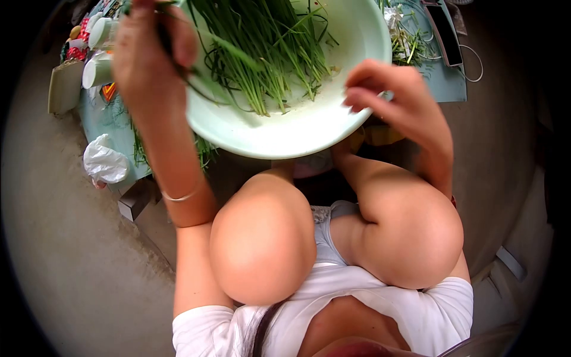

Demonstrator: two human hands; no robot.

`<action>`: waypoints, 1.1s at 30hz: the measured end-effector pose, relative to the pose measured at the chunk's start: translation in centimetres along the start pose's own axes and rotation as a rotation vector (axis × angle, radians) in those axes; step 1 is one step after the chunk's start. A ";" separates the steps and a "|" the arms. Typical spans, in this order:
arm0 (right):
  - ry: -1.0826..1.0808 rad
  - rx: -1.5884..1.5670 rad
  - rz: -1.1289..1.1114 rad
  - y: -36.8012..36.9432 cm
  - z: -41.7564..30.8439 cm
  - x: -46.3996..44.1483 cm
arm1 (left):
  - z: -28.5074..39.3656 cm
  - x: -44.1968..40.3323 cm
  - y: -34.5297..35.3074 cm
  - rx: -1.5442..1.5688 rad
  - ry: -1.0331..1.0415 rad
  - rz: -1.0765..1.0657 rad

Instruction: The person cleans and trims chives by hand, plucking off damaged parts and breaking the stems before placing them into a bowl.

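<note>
A pale green basin (279, 140) stands in front of me, holding a bundle of long garlic chives (262, 53). My left hand (148, 47) is raised over the basin's left rim, blurred by motion. Its fingers are closed on a few chive strands, which trail down to the right into the basin. At the right rim is my right hand (392, 95), thumb and fingers curled but apart, with nothing visible between them.
Under the basin is a light blue table (449, 89) with loose chive scraps. A phone (443, 34) with a white cable lies at right. White lidded containers (98, 70) and a crumpled plastic bag (105, 160) are at left. My bent knees (262, 238) are below the basin.
</note>
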State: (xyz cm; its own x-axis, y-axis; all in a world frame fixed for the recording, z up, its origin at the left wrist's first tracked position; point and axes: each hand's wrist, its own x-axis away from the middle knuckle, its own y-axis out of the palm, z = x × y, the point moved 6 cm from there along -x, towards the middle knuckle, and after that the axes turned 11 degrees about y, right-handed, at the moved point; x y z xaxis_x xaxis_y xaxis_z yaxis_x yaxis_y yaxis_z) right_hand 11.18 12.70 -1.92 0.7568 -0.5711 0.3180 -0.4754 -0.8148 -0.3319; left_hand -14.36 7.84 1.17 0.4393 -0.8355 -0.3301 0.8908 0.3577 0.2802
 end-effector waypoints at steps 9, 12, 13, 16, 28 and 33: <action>-0.207 0.768 0.320 -1.1 -0.8 -1.1 | 12.9 -5.2 -7.0 -0.411 -0.060 -0.379; -0.343 1.088 0.201 2.2 -0.6 -1.8 | 12.6 -2.1 -12.4 -0.718 -0.149 -0.244; -0.362 1.108 0.151 3.2 -0.7 -2.0 | 11.5 -0.3 -12.9 -0.662 -0.249 -0.292; -0.383 1.113 -0.002 5.6 -0.5 -3.0 | 6.1 5.2 -18.3 -0.818 -0.687 -0.213; -0.470 1.308 -0.292 8.7 4.6 -7.2 | 4.3 14.3 -19.6 -1.291 -0.570 -0.527; -0.594 1.429 -0.291 9.6 5.2 -8.1 | 8.0 13.6 -13.3 -1.563 -0.167 -0.541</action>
State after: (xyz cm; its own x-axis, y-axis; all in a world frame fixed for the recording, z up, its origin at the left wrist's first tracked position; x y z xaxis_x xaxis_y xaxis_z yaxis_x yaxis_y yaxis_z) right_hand 2.82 10.04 -12.30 0.9676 -0.0182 0.2517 0.2524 0.0748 -0.9647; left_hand -21.20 -11.63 0.19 0.1366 -0.9898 0.0411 0.2208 -0.0100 -0.9753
